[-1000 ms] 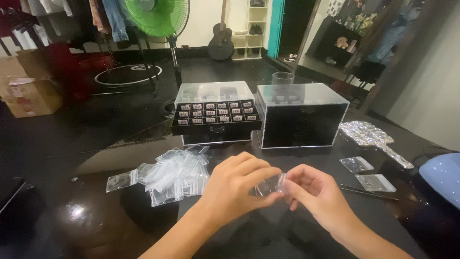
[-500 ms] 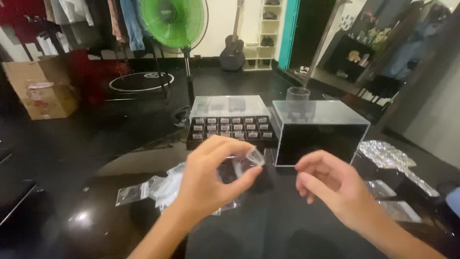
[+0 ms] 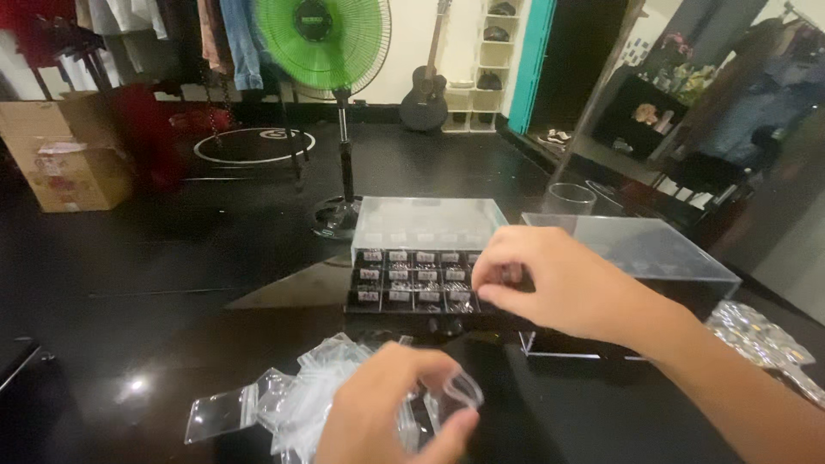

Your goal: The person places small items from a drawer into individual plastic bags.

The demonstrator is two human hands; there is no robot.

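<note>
Head view looks down on a glossy black counter [image 3: 172,344]. Low in the frame, the left hand [image 3: 387,412] holds a small clear zip bag [image 3: 455,395], its grip pinching the bag between thumb and fingertips with the bag's mouth bowed open. This bag sits just above and to the right of a loose heap of similar clear bags [image 3: 292,399] lying on the counter.

Farther up, the right hand [image 3: 550,283] reaches over the pulled-out black drawer [image 3: 412,288] of a clear acrylic organiser box [image 3: 425,223]. The drawer is divided into small compartments, each with a tiny item and a pale tag. The right grip has thumb and forefinger pressed together at the drawer's right end; whether anything sits between them is too small to tell.

Just right of that box stands a second clear-topped box with dark sides [image 3: 636,249], and a clear cup [image 3: 569,198] stands behind it. A glittery silver object [image 3: 756,335] lies at the right edge. Beyond the counter are a green standing fan [image 3: 325,34], a cardboard carton [image 3: 64,150] and a guitar [image 3: 427,82] against the wall
</note>
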